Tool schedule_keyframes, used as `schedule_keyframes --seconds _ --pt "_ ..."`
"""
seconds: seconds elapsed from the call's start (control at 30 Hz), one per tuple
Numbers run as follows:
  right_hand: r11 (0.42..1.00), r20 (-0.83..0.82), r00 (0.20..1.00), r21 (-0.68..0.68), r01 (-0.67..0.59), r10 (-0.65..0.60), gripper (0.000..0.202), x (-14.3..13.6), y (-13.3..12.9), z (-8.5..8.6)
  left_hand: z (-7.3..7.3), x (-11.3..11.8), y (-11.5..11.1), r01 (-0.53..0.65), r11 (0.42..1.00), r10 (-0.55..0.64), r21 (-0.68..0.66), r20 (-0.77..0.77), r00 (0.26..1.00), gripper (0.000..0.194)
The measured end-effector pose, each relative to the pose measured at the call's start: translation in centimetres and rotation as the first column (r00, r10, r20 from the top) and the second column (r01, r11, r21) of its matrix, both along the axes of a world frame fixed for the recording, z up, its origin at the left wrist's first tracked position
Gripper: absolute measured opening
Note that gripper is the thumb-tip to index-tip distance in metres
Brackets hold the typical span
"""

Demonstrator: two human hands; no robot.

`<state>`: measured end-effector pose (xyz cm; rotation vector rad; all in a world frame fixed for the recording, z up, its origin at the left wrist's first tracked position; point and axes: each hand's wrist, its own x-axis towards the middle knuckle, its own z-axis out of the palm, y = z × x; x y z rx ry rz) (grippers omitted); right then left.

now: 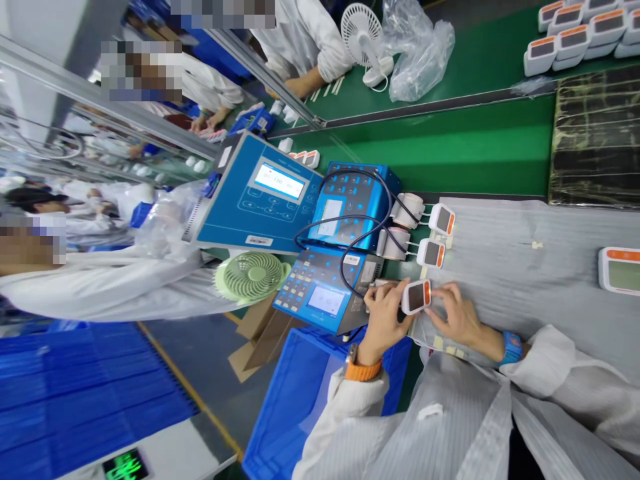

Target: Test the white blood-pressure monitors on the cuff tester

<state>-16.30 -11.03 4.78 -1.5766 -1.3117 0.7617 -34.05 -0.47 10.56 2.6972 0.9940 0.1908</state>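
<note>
My left hand point(385, 317), with an orange watch band at its wrist, is closed on a small white device point(416, 297) that has a dark screen and an orange strip. My right hand point(457, 317), wearing a blue wristband, has thumb and index finger at the orange end of the same device. Just beyond lie two similar white devices, a nearer one point(431, 253) and a farther one point(443, 219), each joined by pale prongs to a round white fitting. The fitting by my left hand is mostly covered by my fingers.
Blue test instruments point(330, 287) with black cables point(367, 233) stand left of my hands. A blue bin point(280, 407) is below them. A larger white device point(620, 270) lies on the grey mat point(525, 280) at right. A green fan point(253, 277) and co-workers' arms are further left.
</note>
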Motion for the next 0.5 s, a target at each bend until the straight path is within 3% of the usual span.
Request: schedule_keyframes --seconds 0.1,0.17,0.3,0.4,0.5 --pt "0.956 0.274 0.922 0.030 -0.291 0.272 0.022 -0.1 -0.8 0.5 -3.8 0.2 -2.9 -0.062 0.953 0.011 0.297 0.171 0.985 0.080" --pt "0.899 0.363 0.840 0.014 -0.438 0.403 0.024 -0.1 -0.7 0.7 -6.5 0.1 -4.6 -0.107 0.901 -0.046 0.421 0.337 0.940 0.072" --pt "0.850 0.386 0.764 -0.125 -0.512 0.517 0.028 0.1 0.2 1.3 -10.3 -0.1 -5.3 -0.141 0.911 -0.057 0.387 0.459 0.887 0.070" --pt "0.834 0.363 0.751 -0.228 -0.503 0.552 0.028 0.4 0.8 1.9 -11.4 -0.6 -4.6 -0.184 0.916 0.007 0.357 0.444 0.896 0.073" --pt "0.815 0.362 0.731 -0.282 -0.506 0.579 0.030 0.5 1.0 2.3 -11.7 -0.6 -4.1 -0.209 0.924 0.075 0.320 0.386 0.920 0.080"
